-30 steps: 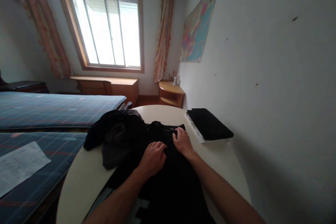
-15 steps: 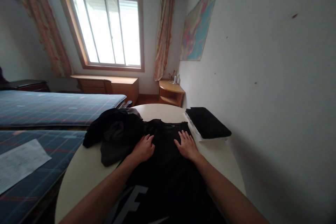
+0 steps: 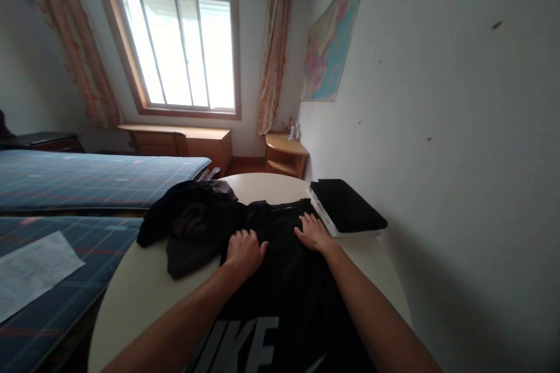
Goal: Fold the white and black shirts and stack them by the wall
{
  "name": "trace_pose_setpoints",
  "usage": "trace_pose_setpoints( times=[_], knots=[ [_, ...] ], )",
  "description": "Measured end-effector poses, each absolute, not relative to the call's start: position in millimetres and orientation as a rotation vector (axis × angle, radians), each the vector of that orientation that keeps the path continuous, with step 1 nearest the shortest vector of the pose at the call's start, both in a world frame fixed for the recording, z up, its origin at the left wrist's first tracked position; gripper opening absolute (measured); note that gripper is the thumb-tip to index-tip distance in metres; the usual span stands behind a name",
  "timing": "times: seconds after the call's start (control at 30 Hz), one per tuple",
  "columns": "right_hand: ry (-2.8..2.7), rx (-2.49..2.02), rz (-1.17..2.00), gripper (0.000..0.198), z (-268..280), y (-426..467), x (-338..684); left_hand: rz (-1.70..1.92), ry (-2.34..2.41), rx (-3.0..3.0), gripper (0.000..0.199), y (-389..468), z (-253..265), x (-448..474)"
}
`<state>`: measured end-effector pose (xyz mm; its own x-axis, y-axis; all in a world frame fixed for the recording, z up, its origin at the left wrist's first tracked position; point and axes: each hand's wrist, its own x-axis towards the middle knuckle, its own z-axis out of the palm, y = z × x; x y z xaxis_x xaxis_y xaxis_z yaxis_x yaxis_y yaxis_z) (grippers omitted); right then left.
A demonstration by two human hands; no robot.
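Because it looks like thin, soft cloth, the shirt (image 3: 289, 285) should be light, limp and hard to harm, though perhaps apt to slide and wrinkle. It lies spread on the round surface (image 3: 126, 297), collar at 12 o'clock, pale letters towards 6. The 2 upper corners, either side of the collar, seem the best holds.

Taking the shirt's middle as the dial's centre, the left hand (image 3: 245, 252) rests on it at 10 o'clock, fingers curled, thumb out; whether they pinch cloth I cannot tell. The right hand (image 3: 314, 234) lies at 1 o'clock, fingers spread on the fabric.

A dark pile (image 3: 192, 224) sits at 10 o'clock, its border with the shirt hard to make out; a folded stack (image 3: 347, 205), black over white, is at 1, just beside the right hand.

Beyond, 2 plaid beds (image 3: 109, 245) stand at 9 to 10 o'clock, the nearer bearing a paper (image 3: 37, 271). The window (image 3: 175, 49) is at 11, above a desk (image 3: 210, 135); a corner shelf (image 3: 286, 144) is at 12, and a map (image 3: 335, 41) hangs between 12 and 1.
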<state>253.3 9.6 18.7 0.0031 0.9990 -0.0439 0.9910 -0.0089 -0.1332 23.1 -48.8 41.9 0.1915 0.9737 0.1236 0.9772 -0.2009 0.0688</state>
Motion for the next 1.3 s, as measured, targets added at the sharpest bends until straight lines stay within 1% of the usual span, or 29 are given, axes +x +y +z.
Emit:
trace_pose_setpoints(
  times=[0.07,0.13,0.23,0.3,0.4,0.57,0.7,0.87,0.93,1.0,1.07,1.13,1.2,1.3],
  knots=[
    [-2.149,-2.188,0.081,0.063,24,9,240,-0.41,-1.792,-2.479,0.047,-42,36,22],
    [-2.2,-2.055,-0.005,0.059,27,8,226,-0.534,-1.66,-2.554,0.046,-34,25,19],
    [-2.292,-1.917,0.078,0.057,25,8,212,-0.587,-1.711,-2.606,0.048,-25,7,13],
    [-2.271,-1.992,0.153,0.061,22,9,207,-0.616,-1.757,-2.625,0.052,-22,-1,11],
    [-2.185,-2.136,0.17,0.064,20,12,204,-0.685,-1.761,-2.662,0.054,-19,-6,9],
    [-2.08,-2.291,0.134,0.063,23,17,191,-0.793,-1.838,-2.609,0.046,-13,-10,8],
    [-1.995,-2.371,0.014,0.064,24,17,175,-0.807,-1.874,-2.51,0.043,-12,-13,7],
    [-1.858,-2.434,-0.009,0.066,27,20,165,-0.783,-1.724,-2.477,0.038,-24,10,5],
    [-1.884,-2.318,-0.031,0.066,28,21,162,-0.807,-1.646,-2.37,0.036,-31,26,1],
    [-2.015,-2.071,-0.04,0.063,28,21,159,-0.809,-1.628,-2.218,0.037,-37,41,-7],
    [-2.183,-1.818,0.033,0.059,25,21,156,-0.778,-1.677,-2.076,0.04,-40,51,-17],
    [-2.285,-1.715,0.158,0.057,19,20,153,-0.721,-1.787,-1.964,0.043,-40,56,-28],
    [-2.301,-1.744,0.256,0.059,13,19,152,-0.664,-1.904,-1.892,0.047,-38,57,-38],
    [-2.254,-1.807,0.299,0.062,7,18,156,-0.63,-1.995,-1.865,0.052,-35,59,-48]
  ],
)
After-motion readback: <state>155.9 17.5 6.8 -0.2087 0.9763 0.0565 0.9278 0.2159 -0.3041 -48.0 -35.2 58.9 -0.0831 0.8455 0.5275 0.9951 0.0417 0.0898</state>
